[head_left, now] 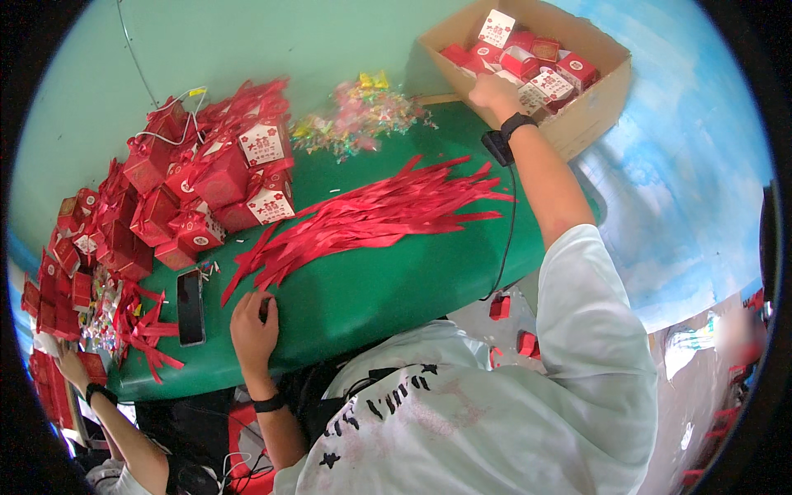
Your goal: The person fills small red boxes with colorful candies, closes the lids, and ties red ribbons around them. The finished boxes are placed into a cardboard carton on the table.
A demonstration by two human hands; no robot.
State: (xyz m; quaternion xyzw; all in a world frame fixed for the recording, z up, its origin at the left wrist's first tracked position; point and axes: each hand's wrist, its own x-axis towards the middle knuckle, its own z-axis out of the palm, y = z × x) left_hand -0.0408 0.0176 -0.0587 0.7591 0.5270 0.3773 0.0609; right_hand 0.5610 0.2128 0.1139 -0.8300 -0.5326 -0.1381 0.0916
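My right hand [497,95] reaches over the near left side of a cardboard carton [582,128]. Its fingers are bent down beside the small red and white gift boxes [520,63] inside, and whatever they grip is hidden. My left hand [254,332] rests at the front of the green table [396,285], its fingers curled and the thumb close to them. A dark patch shows between thumb and finger; I cannot make out what it is. Just beyond this hand lies a long pile of red ribbons [379,210]. A black phone [190,307] lies to its left.
Tied red gift boxes [219,177] are heaped along the back left, with a white cable over them. Wrapped candies [363,115] form a loose pile near the wall. At far left a co-worker's hand [73,369] is among more boxes. A black cable [510,239] hangs from my right wrist.
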